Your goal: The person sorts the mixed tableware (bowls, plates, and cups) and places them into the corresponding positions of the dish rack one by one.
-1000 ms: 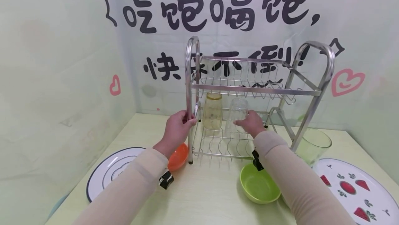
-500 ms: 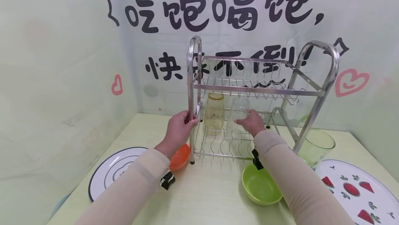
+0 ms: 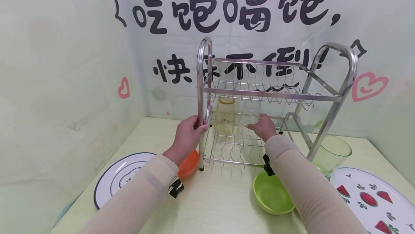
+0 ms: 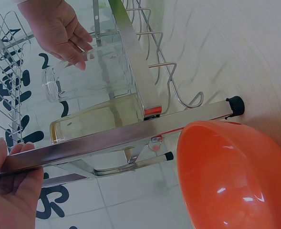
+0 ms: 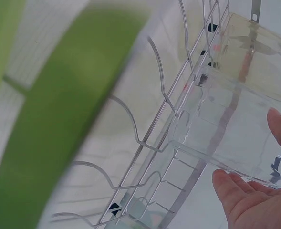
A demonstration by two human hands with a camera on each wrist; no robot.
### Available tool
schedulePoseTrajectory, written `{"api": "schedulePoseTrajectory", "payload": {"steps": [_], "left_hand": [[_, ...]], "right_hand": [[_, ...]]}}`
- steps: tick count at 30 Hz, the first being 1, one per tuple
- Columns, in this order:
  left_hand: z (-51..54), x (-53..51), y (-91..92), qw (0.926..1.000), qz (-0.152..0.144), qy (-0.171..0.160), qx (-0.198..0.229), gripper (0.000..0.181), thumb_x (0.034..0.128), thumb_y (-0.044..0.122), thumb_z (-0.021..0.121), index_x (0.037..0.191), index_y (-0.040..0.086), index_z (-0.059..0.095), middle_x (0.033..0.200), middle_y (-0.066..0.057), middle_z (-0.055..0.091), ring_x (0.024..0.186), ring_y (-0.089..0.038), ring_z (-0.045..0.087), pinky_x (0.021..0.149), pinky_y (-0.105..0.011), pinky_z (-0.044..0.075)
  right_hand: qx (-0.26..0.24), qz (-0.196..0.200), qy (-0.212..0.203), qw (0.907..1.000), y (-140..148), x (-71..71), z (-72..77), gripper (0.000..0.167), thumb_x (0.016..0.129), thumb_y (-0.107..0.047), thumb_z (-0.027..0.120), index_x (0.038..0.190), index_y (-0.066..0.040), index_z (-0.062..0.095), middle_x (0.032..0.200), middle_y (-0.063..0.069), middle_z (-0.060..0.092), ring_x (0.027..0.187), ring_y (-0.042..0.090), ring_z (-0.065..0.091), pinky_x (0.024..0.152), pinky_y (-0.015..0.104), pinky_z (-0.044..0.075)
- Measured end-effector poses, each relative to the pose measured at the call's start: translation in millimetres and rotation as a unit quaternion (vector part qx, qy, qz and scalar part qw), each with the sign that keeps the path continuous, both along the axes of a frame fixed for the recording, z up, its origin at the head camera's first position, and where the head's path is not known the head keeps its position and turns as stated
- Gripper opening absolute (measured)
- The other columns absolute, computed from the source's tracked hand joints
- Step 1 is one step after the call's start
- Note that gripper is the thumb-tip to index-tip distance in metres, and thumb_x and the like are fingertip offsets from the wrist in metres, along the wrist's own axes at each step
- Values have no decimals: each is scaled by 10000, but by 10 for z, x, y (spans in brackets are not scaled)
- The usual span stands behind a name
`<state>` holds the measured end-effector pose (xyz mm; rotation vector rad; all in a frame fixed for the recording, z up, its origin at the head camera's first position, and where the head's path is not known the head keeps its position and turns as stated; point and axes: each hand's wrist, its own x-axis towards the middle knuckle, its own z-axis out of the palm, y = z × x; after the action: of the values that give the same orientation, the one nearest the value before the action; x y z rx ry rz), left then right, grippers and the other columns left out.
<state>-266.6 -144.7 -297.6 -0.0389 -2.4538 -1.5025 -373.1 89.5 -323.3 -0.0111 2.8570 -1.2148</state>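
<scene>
My left hand grips the left post of a two-tier metal dish rack, thumb at the front. In the left wrist view its fingers wrap that post. A clear drinking glass stands upside down on the lower tier. My right hand holds its right side, with the thumb in front. The right wrist view shows thumb and fingers on either side of the clear glass. To its left, a yellowish glass is also upside down on that tier.
An orange bowl sits by the rack's left foot. A green bowl lies in front, under my right forearm. A blue-rimmed plate is at left. A greenish glass vessel and a fruit-patterned plate are at right.
The whole scene has shifted slightly right in the head view. Both hands keep their places on the rack post and the clear glass.
</scene>
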Motion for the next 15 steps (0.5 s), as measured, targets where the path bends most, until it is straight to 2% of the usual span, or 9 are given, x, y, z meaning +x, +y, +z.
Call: {"api": "schedulePoseTrajectory", "payload": {"steps": [15], "left_hand": [[-9,10,-2,10000,16,1,-85,115,925,119,648,996,32,624,945,-106,652,838,-235,560,748,-320,517]], "right_hand": [[118,22,157,9998,-20,-97,-12,797,908,-254,658,1461,113,216,1492,306,291,1347,470,314,1110,527,285]]}}
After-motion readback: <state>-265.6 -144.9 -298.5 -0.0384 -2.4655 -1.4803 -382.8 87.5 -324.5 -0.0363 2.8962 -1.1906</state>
